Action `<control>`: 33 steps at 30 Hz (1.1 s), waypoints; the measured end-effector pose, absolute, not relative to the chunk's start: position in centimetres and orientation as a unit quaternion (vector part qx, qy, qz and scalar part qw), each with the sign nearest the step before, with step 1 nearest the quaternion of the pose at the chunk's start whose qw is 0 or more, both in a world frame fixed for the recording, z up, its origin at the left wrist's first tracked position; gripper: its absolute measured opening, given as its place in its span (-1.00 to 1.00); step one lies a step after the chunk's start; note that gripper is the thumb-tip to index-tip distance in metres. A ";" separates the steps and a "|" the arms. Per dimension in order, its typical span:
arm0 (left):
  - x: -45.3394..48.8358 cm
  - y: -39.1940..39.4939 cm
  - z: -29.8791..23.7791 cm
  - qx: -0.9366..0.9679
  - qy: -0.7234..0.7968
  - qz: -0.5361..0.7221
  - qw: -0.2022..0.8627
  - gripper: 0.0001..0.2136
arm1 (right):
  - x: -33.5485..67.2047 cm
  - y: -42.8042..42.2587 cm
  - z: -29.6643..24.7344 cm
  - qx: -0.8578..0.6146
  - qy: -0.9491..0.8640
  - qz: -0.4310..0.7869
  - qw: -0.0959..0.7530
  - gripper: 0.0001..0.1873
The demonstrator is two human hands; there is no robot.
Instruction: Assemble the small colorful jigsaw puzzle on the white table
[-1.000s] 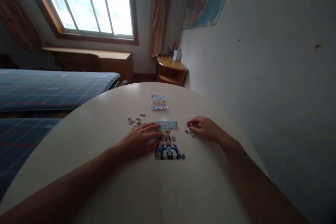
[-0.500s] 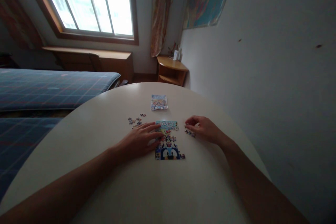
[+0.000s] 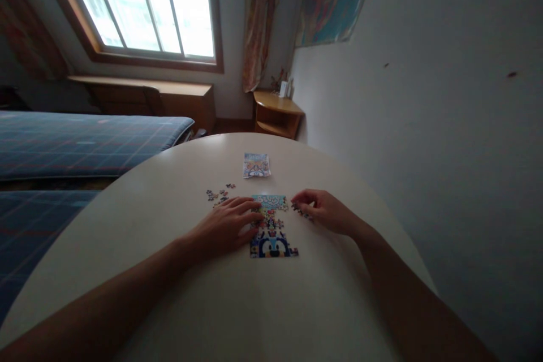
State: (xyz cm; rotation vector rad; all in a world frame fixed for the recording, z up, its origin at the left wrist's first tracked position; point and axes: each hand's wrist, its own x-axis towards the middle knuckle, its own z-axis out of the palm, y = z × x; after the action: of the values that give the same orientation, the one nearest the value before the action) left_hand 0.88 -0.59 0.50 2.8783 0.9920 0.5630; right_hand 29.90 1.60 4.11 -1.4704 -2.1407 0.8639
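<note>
A partly joined jigsaw puzzle lies flat on the white table, with a pale blue top strip and a blue dog's face at its bottom. My left hand rests open across the puzzle's left side, fingers spread and covering part of it. Just right of the puzzle's upper part, my right hand pinches a small cluster of joined puzzle pieces, partly hidden under the fingers. Several loose puzzle pieces lie beyond my left hand.
A small printed picture sheet lies behind the puzzle on the round white table. A bed with a blue plaid mattress stands left, a wooden corner shelf beyond the table, and a wall along the right.
My right hand has moved left, bringing the cluster of puzzle pieces closer to the puzzle's right edge. My left hand has stayed in place on the puzzle.
</note>
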 end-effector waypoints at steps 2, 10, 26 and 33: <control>0.9 -0.6 0.5 0.930 0.317 0.184 0.023 -0.75 | 29.8 1.4 4.3 -0.527 -0.762 0.321 0.196 -0.75; 0.9 -0.6 0.0 0.923 0.333 0.193 0.017 -0.74 | 29.5 0.0 4.9 -0.485 -0.757 0.429 0.093 -0.74; 1.0 -0.7 0.3 0.922 0.334 0.193 0.019 -0.75 | 28.5 -0.4 4.6 -0.498 -0.761 0.407 0.084 -0.79; 1.0 -0.6 0.2 0.924 0.336 0.180 0.016 -0.75 | 28.5 -0.4 4.6 -0.464 -0.793 0.387 0.071 -0.72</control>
State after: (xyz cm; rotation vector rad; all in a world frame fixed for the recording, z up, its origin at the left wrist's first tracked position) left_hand 0.96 -0.62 0.24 2.8749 1.0443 0.5606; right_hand 28.55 -0.42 4.63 -1.3965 -2.3845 1.1650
